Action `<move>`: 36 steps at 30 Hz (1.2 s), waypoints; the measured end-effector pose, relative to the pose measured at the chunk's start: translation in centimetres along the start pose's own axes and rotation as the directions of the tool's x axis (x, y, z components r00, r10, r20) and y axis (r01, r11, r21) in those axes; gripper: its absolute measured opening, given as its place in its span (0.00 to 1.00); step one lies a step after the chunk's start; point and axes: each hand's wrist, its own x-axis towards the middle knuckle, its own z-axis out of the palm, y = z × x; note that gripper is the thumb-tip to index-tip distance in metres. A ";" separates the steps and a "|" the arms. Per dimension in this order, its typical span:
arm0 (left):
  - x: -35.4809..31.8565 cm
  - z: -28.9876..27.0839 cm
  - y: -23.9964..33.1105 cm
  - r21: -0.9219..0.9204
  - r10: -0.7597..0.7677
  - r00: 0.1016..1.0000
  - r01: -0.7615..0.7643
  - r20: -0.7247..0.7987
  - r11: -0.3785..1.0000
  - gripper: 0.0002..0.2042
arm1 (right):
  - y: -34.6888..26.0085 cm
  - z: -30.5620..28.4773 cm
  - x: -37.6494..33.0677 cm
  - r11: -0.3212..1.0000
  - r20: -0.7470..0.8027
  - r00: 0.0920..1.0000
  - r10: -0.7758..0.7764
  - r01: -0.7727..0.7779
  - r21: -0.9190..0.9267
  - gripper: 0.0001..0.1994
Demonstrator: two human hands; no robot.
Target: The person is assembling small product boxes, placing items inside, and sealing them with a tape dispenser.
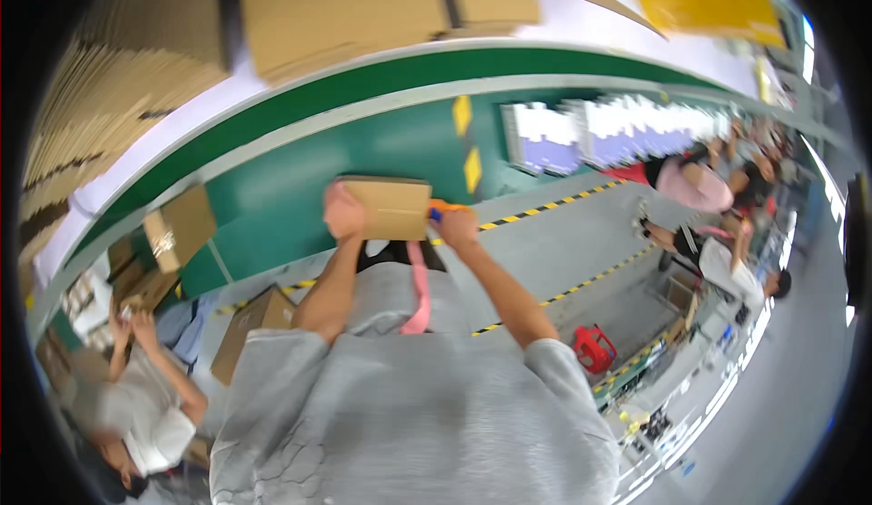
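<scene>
A small brown cardboard box (395, 207) is in front of me at the near edge of the green table (282, 187), its flat side up. My left hand (343, 212), a little blurred, is closed on the box's left end. At the box's right end, my right hand (457, 226) is wrapped round an orange-and-blue handheld tool (446, 210). The tool sits against or very near the box edge; its exact kind is too small and blurred to tell.
Flat cardboard stacks (136, 96) and large cartons (345, 14) stand on the shelf beyond the table. White-and-purple packs (627, 133) line the table at right. An open carton (182, 223) is at left. Co-workers are on both sides; a red stool (594, 349) stands behind me at right.
</scene>
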 end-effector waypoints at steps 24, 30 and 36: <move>-0.5 -5.7 2.6 0.091 0.604 0.171 -0.983 0.779 0.160 0.43 | -6.7 17.0 -15.2 0.173 0.105 0.904 0.415 -0.191 0.966 0.24; 5.5 -12.7 -7.5 0.322 0.484 0.487 -0.864 0.727 0.386 0.44 | -7.9 10.9 -17.6 0.113 0.119 0.982 0.150 -0.136 0.984 0.23; 6.5 -15.1 -11.5 0.424 0.383 0.662 -0.726 0.645 0.541 0.43 | -9.3 12.0 -13.5 0.050 -0.017 0.961 0.275 0.004 0.999 0.26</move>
